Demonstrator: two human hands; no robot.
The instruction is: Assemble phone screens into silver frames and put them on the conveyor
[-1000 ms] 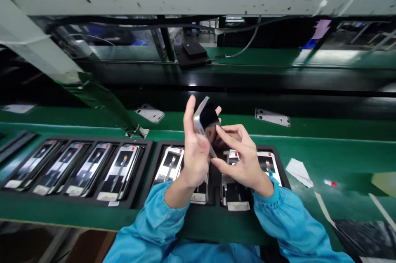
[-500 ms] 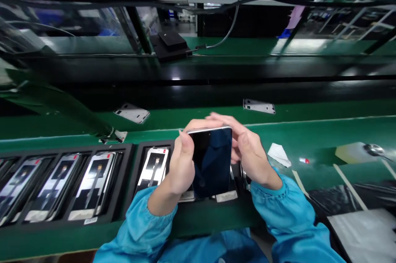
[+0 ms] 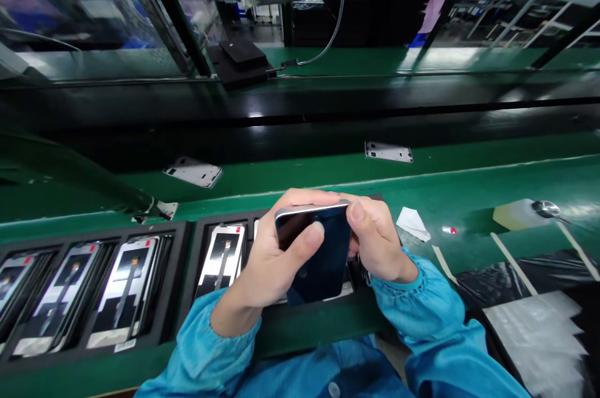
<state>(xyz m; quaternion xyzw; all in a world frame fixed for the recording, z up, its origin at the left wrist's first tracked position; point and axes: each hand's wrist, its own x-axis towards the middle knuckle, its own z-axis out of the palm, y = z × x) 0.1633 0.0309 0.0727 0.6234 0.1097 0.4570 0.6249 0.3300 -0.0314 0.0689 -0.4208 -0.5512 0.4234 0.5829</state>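
Note:
A dark phone screen panel (image 3: 323, 260) with a pale rim along its top edge is tilted up between my hands, above a black tray. My left hand (image 3: 276, 254) wraps its left side, the thumb lying on the glass and the fingers behind the top edge. At the upper right corner, my right hand (image 3: 375, 229) grips it with the thumb on the edge; its other fingers are partly hidden behind the panel. Just left of my left wrist, a white-backed screen panel (image 3: 224, 254) with a flex cable stands in the tray.
A black foam tray (image 3: 180, 285) holds several screen panels at left. Two white phone frames (image 3: 194, 172) (image 3: 389, 152) lie on the green ledge. Right are a white paper piece (image 3: 413, 223), a bottle of yellowish liquid (image 3: 513, 215) and plastic bags (image 3: 534, 335). A post (image 3: 107, 179) slants in from the left.
My left thumb has moved from the panel's edge onto its glass. My right hand has closed on the upper right corner, and the panel has tilted. The camera view has shifted slightly.

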